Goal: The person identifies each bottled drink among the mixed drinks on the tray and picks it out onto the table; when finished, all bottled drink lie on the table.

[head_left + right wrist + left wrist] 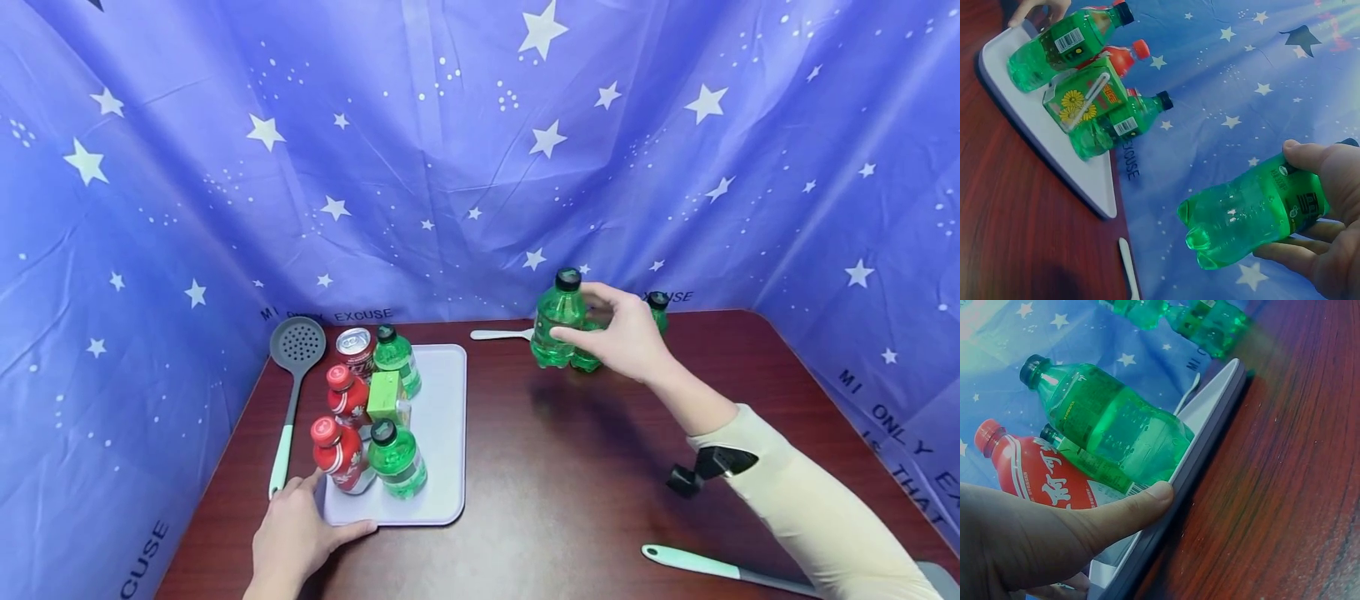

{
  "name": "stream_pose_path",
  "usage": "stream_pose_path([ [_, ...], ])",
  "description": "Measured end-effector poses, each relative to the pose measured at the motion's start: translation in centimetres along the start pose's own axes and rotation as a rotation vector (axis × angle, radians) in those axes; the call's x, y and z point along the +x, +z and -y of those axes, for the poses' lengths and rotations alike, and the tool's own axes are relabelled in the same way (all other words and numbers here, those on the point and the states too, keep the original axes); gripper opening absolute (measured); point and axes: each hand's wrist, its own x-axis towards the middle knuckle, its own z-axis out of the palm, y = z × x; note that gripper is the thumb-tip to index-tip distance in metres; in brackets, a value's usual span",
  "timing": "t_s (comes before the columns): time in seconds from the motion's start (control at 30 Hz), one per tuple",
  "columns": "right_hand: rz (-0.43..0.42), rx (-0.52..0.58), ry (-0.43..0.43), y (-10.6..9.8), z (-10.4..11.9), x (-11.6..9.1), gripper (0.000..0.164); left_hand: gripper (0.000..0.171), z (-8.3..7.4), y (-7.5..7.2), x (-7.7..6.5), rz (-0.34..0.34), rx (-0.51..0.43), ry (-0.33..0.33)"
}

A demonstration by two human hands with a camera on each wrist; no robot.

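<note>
My right hand [621,333] grips a green soda bottle [558,321] with a black cap, held up above the back of the table; its ridged base shows in the right wrist view. At the near left corner of the white tray [444,433], my left hand [294,527] rests with its thumb along the front rim and fingers at the left side. On the tray stand two red bottles [341,454], two green bottles [397,462], a green drink carton [386,397] and a dark red can [356,348].
Left of the tray lies a grey skimmer [297,343] with a mint handle. Behind the raised bottle are more green bottles [657,312] and a white utensil handle [501,334]. A mint-handled utensil [690,562] lies at the front right. A starry curtain [480,167] encloses the table.
</note>
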Motion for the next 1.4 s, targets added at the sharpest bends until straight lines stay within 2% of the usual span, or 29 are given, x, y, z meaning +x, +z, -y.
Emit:
stream_pose_path([
  [0.13, -0.011, 0.001, 0.005, -1.4, -0.3, -0.4, 0.059, 0.132, 0.0, -0.1, 0.0, -0.007, 0.005, -0.002],
  [0.4, -0.063, -0.093, 0.086, -4.6, -1.2, -2.2, 0.066, 0.130, 0.1, 0.0, -0.1, -0.020, -0.001, 0.006],
  [0.77, -0.153, -0.108, 0.179, -8.6, -4.7, -3.9, 0.069, 0.130, -0.1, 0.0, -0.1, -0.030, 0.005, 0.011],
  [0.9, -0.164, -0.109, 0.209, -9.8, -5.9, -4.3, 0.064, 0.129, 0.1, 0.0, -0.3, -0.050, 0.008, 0.017],
  [1.13, -0.212, -0.098, 0.256, -11.9, -7.8, -4.8, 0.045, 0.128, 0.2, 0.0, -0.3, -0.075, 0.007, 0.045],
  [1.4, -0.241, -0.142, 0.282, -13.2, -9.6, -4.2, 0.047, 0.129, 0.4, 0.2, -0.3, -0.072, -0.004, 0.035],
])
